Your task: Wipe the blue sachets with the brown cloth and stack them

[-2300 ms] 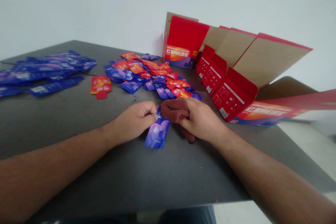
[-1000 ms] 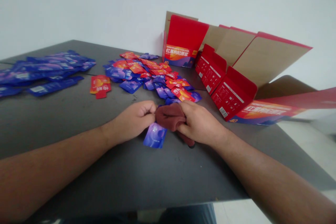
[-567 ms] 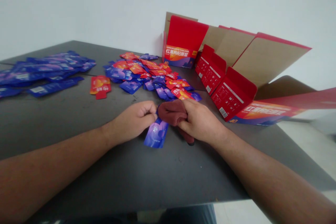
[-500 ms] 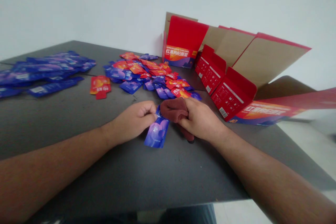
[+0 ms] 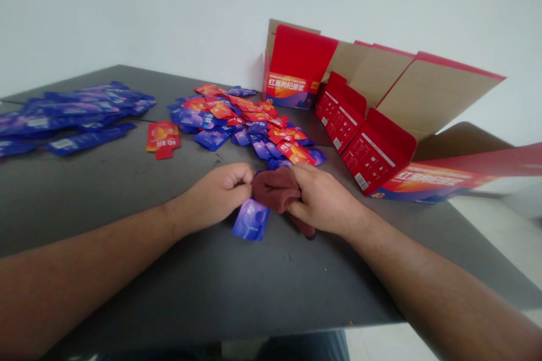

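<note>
My left hand [image 5: 224, 190] is closed, pinching the upper end of a blue-purple sachet [image 5: 251, 223] that hangs with its lower part in sight above the dark table. A folded brown cloth [image 5: 276, 188] is bunched in my right hand [image 5: 324, 194], fingers closed round it. The cloth lies against the sachet's upper part and hides it, close beside my left fingers. One tail of the cloth dangles below my right hand. Just beyond both hands spreads a mixed pile of red and blue sachets [image 5: 237, 118].
A heap of blue sachets [image 5: 80, 107] lies at the far left. One red sachet [image 5: 163, 138] sits apart from the pile. Open red cartons [image 5: 375, 152] line the right side, with another carton [image 5: 292, 87] at the back. The dark table's front edge [image 5: 254, 338] runs nearest me.
The brown cloth in my right hand has moved down and slightly left over the sachet, covering more of its face. My left hand keeps its grip in nearly the same place.
</note>
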{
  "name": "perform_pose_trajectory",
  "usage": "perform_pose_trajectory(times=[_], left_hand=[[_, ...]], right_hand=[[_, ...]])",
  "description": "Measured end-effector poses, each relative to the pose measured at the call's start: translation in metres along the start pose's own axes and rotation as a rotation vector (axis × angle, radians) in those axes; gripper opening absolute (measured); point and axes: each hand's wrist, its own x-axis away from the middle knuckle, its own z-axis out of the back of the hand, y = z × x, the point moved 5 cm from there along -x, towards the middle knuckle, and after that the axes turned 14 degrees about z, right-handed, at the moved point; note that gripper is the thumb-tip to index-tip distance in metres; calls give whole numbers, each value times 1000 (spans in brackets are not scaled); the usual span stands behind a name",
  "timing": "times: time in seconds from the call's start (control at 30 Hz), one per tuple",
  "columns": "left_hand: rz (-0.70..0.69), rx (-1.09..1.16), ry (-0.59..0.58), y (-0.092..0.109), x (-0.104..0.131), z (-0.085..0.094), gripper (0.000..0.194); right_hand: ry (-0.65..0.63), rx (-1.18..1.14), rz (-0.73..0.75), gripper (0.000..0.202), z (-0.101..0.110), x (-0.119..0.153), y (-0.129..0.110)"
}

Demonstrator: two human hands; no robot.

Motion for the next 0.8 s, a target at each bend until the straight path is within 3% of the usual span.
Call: perform_pose_trajectory(times=[0.2, 0.4, 0.57, 0.73, 0.8], left_hand=[[-4, 1, 21, 0, -1, 1, 14], [-11, 8, -2, 1, 0, 0, 15], [-3, 9, 11, 0, 1, 1, 14], [-20, 8, 3, 0, 0, 0, 16], [-21, 10, 5, 0, -1, 0, 15]], right_hand=[[34, 10, -83, 26, 3, 1, 5], [-20, -8, 23, 24, -2, 0, 0], [30, 33, -63, 25, 1, 1, 5], [-28, -5, 31, 24, -3, 0, -1], [-6, 12, -4, 25, -2, 1, 1]])
